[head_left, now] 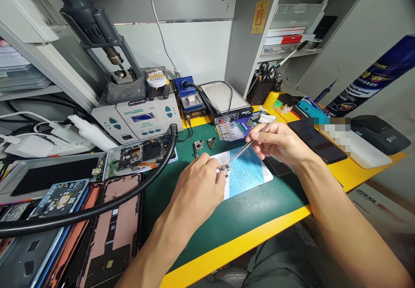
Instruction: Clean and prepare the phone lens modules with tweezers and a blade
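My left hand (198,185) is closed, its fingertips pinching a small metal part (224,170) against a white and blue card (249,171) on the green mat (246,210). My right hand (275,143) grips thin metal tweezers (249,143) in a pinch. The tweezer tips reach down to the small part at my left fingertips. Two more small camera-like modules (204,144) lie on the mat just behind.
A hot-air rework station (139,117) and its thick black hose (129,193) stand at left, with a metal tray of circuit boards (139,155) and opened phone shells (106,232). A heating plate (223,100), dark phone (316,140), mesh pad (279,167), blue can (379,74) and yellow table edge (240,245) surround the mat.
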Tool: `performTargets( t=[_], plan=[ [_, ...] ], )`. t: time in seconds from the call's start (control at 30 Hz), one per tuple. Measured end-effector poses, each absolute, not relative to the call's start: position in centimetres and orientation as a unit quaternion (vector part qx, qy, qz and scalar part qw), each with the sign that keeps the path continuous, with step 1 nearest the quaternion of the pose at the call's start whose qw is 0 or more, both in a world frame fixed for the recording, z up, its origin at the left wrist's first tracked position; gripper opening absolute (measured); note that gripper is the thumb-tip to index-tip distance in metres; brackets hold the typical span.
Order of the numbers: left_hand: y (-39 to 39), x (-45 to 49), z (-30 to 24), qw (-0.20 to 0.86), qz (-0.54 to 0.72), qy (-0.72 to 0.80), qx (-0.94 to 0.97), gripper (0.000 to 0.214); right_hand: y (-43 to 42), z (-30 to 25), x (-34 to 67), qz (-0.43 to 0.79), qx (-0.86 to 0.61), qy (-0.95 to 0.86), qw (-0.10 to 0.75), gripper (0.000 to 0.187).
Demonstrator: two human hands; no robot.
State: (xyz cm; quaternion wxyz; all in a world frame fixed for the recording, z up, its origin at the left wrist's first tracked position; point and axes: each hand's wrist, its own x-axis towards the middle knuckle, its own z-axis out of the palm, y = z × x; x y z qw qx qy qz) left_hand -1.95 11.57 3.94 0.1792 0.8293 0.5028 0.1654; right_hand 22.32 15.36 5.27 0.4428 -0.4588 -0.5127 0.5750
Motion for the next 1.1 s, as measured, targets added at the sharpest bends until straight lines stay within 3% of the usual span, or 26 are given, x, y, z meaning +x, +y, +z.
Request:
performTargets(
  t=[1.1],
  plan=[
    [11.61, -1.98, 3.92, 0.171, 0.162, 0.502, 0.832, 0.015, 15.44, 5.10, 22.50, 0.569, -0.471, -0.514, 0.435, 0.029]
  ],
)
